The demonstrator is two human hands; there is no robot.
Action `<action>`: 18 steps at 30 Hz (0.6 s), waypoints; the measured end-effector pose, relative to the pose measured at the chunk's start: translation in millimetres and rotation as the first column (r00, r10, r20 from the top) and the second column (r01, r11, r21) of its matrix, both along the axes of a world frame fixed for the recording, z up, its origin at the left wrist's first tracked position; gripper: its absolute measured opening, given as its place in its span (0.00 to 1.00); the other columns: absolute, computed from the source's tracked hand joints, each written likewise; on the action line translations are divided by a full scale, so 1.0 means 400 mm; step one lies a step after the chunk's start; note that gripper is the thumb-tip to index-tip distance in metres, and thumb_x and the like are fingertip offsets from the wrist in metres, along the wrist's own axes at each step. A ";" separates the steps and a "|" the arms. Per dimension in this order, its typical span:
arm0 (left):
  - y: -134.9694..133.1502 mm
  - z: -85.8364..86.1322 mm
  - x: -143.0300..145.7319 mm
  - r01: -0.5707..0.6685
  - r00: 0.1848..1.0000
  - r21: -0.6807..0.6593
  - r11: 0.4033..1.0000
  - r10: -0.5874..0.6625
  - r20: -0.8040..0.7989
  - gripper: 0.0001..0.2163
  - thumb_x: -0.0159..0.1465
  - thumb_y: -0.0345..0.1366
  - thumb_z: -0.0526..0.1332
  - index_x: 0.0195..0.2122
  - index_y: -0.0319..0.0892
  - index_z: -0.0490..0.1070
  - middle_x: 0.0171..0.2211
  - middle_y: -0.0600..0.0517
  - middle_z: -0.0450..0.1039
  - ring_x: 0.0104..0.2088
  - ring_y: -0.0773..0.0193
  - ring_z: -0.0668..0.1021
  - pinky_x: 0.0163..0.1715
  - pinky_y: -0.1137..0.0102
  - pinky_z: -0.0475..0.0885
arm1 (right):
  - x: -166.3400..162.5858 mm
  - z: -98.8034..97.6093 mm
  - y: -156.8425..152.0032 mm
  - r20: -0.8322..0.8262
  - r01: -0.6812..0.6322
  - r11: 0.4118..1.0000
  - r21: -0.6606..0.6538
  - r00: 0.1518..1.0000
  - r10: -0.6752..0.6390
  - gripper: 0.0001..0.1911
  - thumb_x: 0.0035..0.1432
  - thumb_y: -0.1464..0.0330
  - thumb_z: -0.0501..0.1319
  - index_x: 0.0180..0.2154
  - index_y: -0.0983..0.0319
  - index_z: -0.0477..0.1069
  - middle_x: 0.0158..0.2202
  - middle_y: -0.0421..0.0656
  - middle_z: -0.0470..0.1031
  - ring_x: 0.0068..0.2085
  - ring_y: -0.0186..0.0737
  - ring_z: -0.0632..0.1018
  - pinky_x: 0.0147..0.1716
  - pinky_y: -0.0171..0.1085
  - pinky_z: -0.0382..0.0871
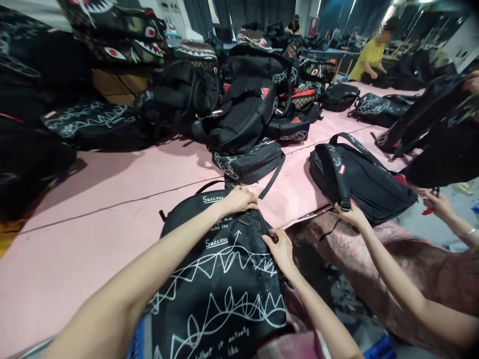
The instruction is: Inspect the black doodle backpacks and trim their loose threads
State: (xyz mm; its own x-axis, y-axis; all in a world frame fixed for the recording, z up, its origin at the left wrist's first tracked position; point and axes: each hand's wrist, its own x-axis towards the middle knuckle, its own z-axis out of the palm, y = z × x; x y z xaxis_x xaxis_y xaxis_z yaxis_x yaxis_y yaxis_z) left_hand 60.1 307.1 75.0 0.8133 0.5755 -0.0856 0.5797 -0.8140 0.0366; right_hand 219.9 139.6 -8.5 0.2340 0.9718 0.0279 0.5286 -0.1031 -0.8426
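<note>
Head view: black backpack (220,279) with white scribble print and "Success" lettering lies flat on the near edge of the pink bench (93,214), directly in front of the wearer, its top end pointing away. Left hand (239,200) rests palm-down on the pack's upper edge, fingers curled over the fabric, pressing rather than gripping anything separate. Right hand (280,248) sits on the pack's right side near the zipper line, fingertips pinched narrow on the fabric or zip; can't tell which exactly. Both forearms run in from the bottom of frame. Just right, a co-worker's hand (351,213) touches the strap end of a second black backpack (359,177) lying on the bench corner; that person's other hand (437,203) holds a small red tool (428,210), too small to identify. A smaller black bag (250,162) with a loose strap lies on the bench just beyond the wearer's pack, apart from it. Further back, a pile of black backpacks (243,99) covers the bench, some with shark-mouth print (123,35) stacked at upper left. A person in a yellow shirt (370,57) stands at the far end of the bench.
</note>
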 end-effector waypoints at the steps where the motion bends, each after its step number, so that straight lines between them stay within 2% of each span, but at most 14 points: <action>1: 0.003 -0.003 0.000 0.013 1.000 0.015 1.000 -0.013 -0.009 0.16 0.62 0.50 0.52 0.37 0.47 0.74 0.36 0.51 0.77 0.40 0.58 0.73 0.41 0.63 0.57 | -0.005 -0.006 0.014 0.033 -0.001 1.000 -0.005 0.999 0.001 0.16 0.52 0.57 0.60 0.38 0.61 0.73 0.37 0.44 0.75 0.39 0.43 0.75 0.40 0.38 0.66; 4: 0.009 -0.015 0.005 0.051 0.998 0.075 0.996 -0.048 -0.032 0.19 0.61 0.52 0.53 0.35 0.42 0.74 0.34 0.48 0.76 0.37 0.58 0.74 0.38 0.64 0.57 | -0.012 -0.028 0.042 0.101 -0.055 0.998 0.012 0.993 0.053 0.13 0.56 0.60 0.57 0.38 0.61 0.71 0.36 0.44 0.74 0.37 0.40 0.74 0.36 0.36 0.64; 6: 0.012 -0.024 0.009 0.046 0.998 0.093 0.995 -0.041 -0.056 0.21 0.61 0.53 0.52 0.31 0.39 0.74 0.31 0.47 0.76 0.35 0.58 0.74 0.35 0.65 0.57 | -0.012 -0.038 0.052 0.076 -0.141 0.989 0.047 0.988 0.137 0.10 0.58 0.64 0.54 0.34 0.61 0.71 0.33 0.43 0.71 0.33 0.37 0.72 0.33 0.34 0.62; 10: 0.024 -0.023 0.006 -0.044 0.997 0.021 0.999 0.046 -0.059 0.23 0.60 0.54 0.51 0.28 0.41 0.75 0.28 0.48 0.76 0.30 0.61 0.74 0.35 0.67 0.57 | -0.010 -0.031 0.054 -0.169 -0.227 0.965 0.131 0.954 0.247 0.13 0.58 0.67 0.52 0.22 0.61 0.61 0.24 0.36 0.60 0.26 0.32 0.65 0.27 0.32 0.57; 14: 0.020 0.031 -0.018 -0.078 0.997 -0.061 0.995 0.076 -0.031 0.24 0.60 0.56 0.50 0.26 0.43 0.75 0.23 0.51 0.76 0.26 0.64 0.73 0.34 0.69 0.58 | -0.013 0.012 0.044 -0.360 -0.253 0.950 0.182 0.882 0.303 0.15 0.58 0.65 0.52 0.21 0.61 0.54 0.22 0.34 0.54 0.26 0.30 0.61 0.27 0.31 0.55; 18: -0.020 0.116 -0.048 -0.119 0.993 -0.038 0.992 0.118 -0.025 0.24 0.60 0.56 0.50 0.22 0.41 0.72 0.22 0.52 0.75 0.25 0.65 0.72 0.33 0.69 0.57 | -0.018 0.073 0.033 -0.335 -0.312 0.920 0.236 0.863 0.378 0.17 0.58 0.65 0.52 0.20 0.61 0.54 0.22 0.35 0.53 0.25 0.29 0.60 0.27 0.31 0.54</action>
State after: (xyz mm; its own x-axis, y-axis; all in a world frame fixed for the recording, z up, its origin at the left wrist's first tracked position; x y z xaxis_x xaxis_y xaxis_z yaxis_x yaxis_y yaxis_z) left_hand 40.9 299.2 121.4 0.7370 0.6638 -0.1276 0.6733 -0.7375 0.0527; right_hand 212.6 152.8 20.9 -0.0900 0.9802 0.1764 0.1534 0.1887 -0.9700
